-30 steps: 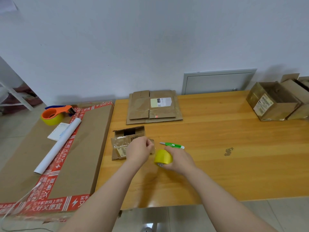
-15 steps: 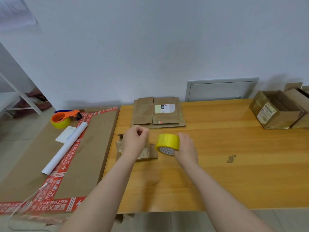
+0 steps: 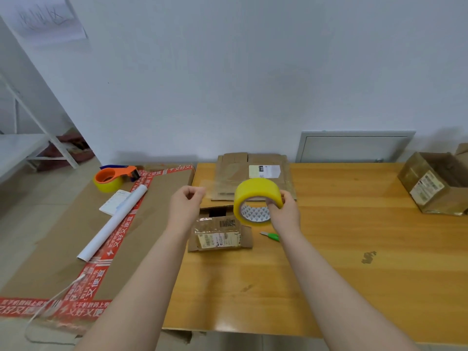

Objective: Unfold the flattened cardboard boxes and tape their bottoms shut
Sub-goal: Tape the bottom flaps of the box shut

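R hand (image 3: 281, 211) grips yellow tape roll (image 3: 255, 193), fingers curled into its core, above the small box (image 3: 220, 233); L hand (image 3: 187, 201) pinches the faint clear tape strip (image 3: 219, 190) btwn thumb & forefinger, left of roll. Box sits near the table (image 3: 329, 274) left edge, flattened boxes (image 3: 253, 168) behind, green cutter (image 3: 272, 235) just right, bare wood beyond.

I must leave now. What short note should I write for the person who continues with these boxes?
Left hand pinches the end of the tape strip stretched from the yellow tape roll, which the right hand grips, both above the small box on the table.
Flattened boxes lie at the table's far edge, green cutter beside the small box.
Done: an unfolded box stands far right.
Left: tape this box, then the flat ones.
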